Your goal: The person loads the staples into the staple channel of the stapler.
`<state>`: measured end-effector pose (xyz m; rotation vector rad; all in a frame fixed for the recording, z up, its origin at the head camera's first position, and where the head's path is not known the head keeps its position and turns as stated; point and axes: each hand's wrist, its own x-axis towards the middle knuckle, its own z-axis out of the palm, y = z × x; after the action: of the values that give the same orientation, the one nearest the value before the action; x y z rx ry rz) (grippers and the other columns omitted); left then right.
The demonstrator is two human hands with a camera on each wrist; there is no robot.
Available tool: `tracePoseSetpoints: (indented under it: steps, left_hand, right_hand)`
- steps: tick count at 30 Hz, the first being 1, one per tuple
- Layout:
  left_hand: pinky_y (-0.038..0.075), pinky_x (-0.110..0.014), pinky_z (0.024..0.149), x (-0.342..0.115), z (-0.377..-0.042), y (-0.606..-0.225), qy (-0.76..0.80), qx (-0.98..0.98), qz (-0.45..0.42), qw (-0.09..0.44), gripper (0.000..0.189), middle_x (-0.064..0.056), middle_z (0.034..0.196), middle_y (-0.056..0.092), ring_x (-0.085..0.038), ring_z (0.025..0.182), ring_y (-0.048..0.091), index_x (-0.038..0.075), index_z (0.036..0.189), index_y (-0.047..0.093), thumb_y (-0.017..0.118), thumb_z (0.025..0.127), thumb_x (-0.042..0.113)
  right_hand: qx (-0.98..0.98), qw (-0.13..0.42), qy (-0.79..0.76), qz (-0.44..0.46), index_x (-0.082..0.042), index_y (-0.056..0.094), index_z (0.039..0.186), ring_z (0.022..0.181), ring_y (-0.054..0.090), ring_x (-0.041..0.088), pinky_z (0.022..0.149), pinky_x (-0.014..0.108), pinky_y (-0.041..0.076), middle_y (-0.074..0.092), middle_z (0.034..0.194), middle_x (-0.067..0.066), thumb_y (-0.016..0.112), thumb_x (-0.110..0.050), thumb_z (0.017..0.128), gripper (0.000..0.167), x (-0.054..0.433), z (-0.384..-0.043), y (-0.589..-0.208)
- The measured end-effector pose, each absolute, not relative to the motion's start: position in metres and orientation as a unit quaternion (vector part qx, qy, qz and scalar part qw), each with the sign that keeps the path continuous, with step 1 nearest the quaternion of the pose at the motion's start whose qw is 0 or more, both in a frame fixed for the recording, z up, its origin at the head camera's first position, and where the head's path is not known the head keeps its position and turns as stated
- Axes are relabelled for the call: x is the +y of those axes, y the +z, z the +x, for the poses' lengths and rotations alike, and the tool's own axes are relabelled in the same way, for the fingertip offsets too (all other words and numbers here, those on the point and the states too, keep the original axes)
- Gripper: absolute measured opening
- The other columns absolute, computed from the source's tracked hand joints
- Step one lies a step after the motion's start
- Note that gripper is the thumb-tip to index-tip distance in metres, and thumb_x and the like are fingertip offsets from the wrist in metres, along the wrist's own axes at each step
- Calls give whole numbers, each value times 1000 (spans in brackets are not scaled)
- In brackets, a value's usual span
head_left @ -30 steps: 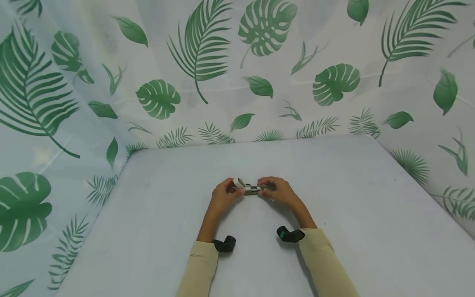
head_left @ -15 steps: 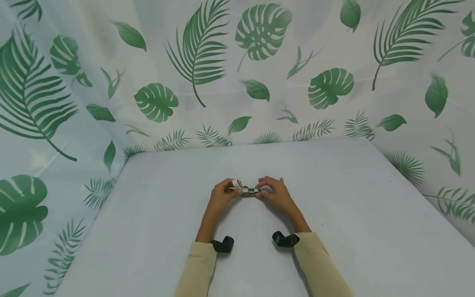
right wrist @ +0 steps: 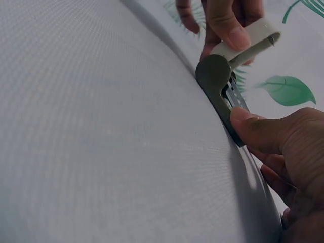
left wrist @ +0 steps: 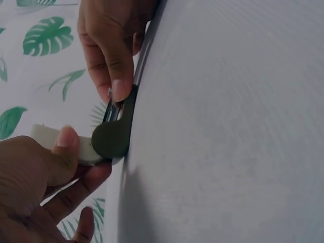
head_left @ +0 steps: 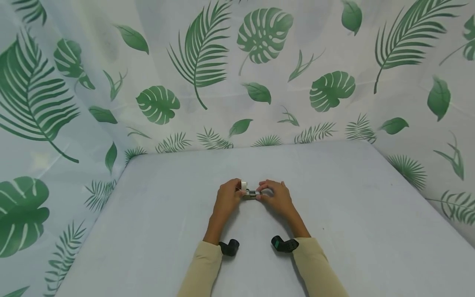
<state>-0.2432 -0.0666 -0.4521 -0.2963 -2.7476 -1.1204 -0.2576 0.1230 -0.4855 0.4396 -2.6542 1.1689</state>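
Note:
A small stapler (head_left: 252, 196) lies between my two hands on the table, its white cover (right wrist: 255, 39) swung up from the dark green base (left wrist: 112, 137). My left hand (head_left: 227, 199) pinches that cover between thumb and fingers, close to the round hinge. At the base's free end, my right hand (head_left: 279, 199) pinches with thumb and fingertips beside the metal staple channel (right wrist: 234, 95). A thin metal bit (left wrist: 110, 94) shows by the right fingertips in the left wrist view; cannot tell whether it is a staple strip or part of the stapler. The fingers hide the base's tip.
The white-covered table (head_left: 167, 222) spreads around both hands. Behind it and along its sides hang white sheets with green leaf prints (head_left: 259, 93). Black camera mounts (head_left: 230, 247) sit on both wrists, below the beige sleeves.
The white cover looks more upright now, and my left hand has turned and shifted slightly right with it. My right fingers stay at the base's free end. The head view has shifted a little.

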Motion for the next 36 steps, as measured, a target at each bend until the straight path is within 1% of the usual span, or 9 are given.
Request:
tracePoseSetpoints:
  steps: [4,7,10,14,19,24,32,36]
  left_hand:
    - [51,-36,72,-61,-243,-447,-290,-945,-116,97,21,-4,91,69,-17,79,62,5,101,66,72,87,20]
    - [49,-36,69,-58,-243,-448,-238,-956,-127,116,21,-2,89,67,-16,76,61,8,97,65,73,86,24]
    - [49,-39,70,-56,-243,-450,-193,-961,-139,141,22,-1,94,69,-17,83,66,11,97,65,73,86,27]
    - [50,-40,71,-51,-242,-449,-143,-964,-155,161,24,0,101,71,-17,93,69,12,103,68,71,87,29]
    - [50,-38,71,-48,-240,-447,-95,-968,-165,166,28,1,102,70,-15,92,68,13,110,70,70,88,31]
    - [49,-37,71,-47,-240,-445,-84,-967,-169,172,27,2,98,69,-14,89,68,14,108,72,72,87,31]
    - [45,-34,67,-42,-239,-445,-76,-966,-170,181,25,4,96,68,-13,85,67,18,107,75,74,85,30]
    - [46,-32,64,-44,-240,-447,-93,-968,-163,167,28,5,97,70,-13,83,67,22,110,75,72,85,35]
  right_hand:
    - [-900,111,393,151,-7,73,94,125,56,37,111,70,16,70,118,15,80,-12,78,18,123,-258,-485]
    - [-900,109,393,151,-6,73,94,124,56,37,111,70,16,70,118,15,80,-12,78,18,123,-257,-484]
    - [-900,111,393,151,-6,74,94,123,57,38,111,70,17,70,117,15,80,-11,78,18,123,-257,-482]
    - [-901,117,390,146,-6,74,93,120,60,37,111,70,18,71,114,14,81,-12,77,18,123,-256,-481]
    - [-903,114,391,139,-6,74,92,119,60,36,111,70,18,71,114,14,81,-12,77,18,122,-256,-482]
    - [-903,113,388,142,-6,74,93,120,60,35,112,69,18,71,115,14,82,-12,76,19,120,-257,-483]
    - [-909,113,379,131,-3,73,96,121,59,35,113,66,20,71,117,14,82,-12,76,24,121,-257,-482]
    - [-906,119,383,133,-3,73,96,121,59,35,112,67,20,71,116,14,82,-12,75,24,122,-257,-484]
